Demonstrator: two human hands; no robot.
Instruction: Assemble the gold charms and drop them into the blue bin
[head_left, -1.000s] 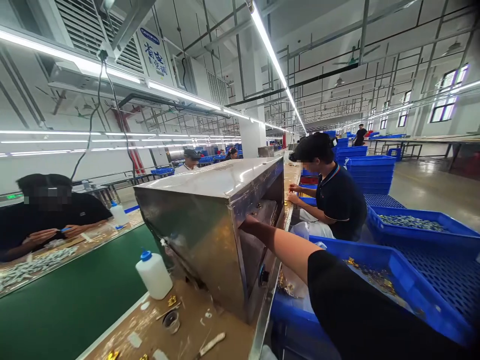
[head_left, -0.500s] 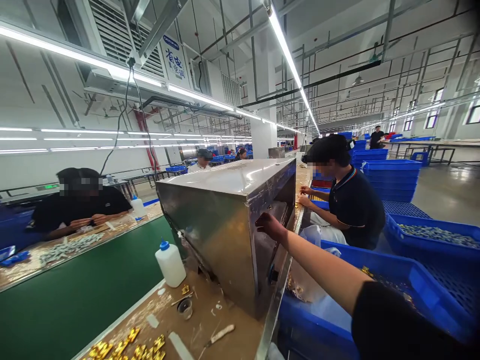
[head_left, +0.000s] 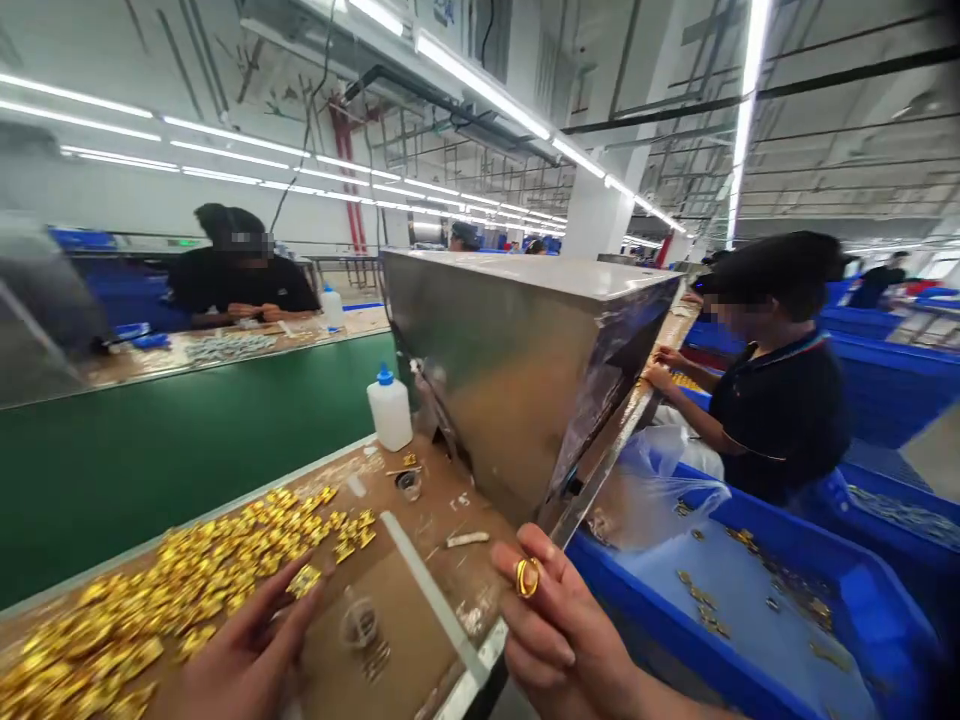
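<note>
In the head view my right hand (head_left: 559, 625) is raised over the bench's front edge, its fingertips pinching a small shiny gold ring-shaped piece (head_left: 527, 577). My left hand (head_left: 244, 650) is low over the bench beside a wide heap of small gold metal pieces (head_left: 225, 545). A gold piece (head_left: 305, 580) sits between its thumb and fingers. Close by on the brown bench top are a small clear cup (head_left: 360, 622) and a few tiny bits beside it. The exact shape of the held pieces is too small to make out.
A large metal box (head_left: 502, 370) stands on the bench, with a white bottle (head_left: 390, 410) by it. A white-handled tool (head_left: 467, 539) lies nearer. Blue bins (head_left: 847, 570) line the right side. One co-worker (head_left: 780, 380) sits at right, another (head_left: 240, 270) across the green belt (head_left: 187, 440).
My right hand has come back from the metal box's side and now pinches a gold ring-shaped piece. My left hand has entered view at the heap. The camera has turned left and down.
</note>
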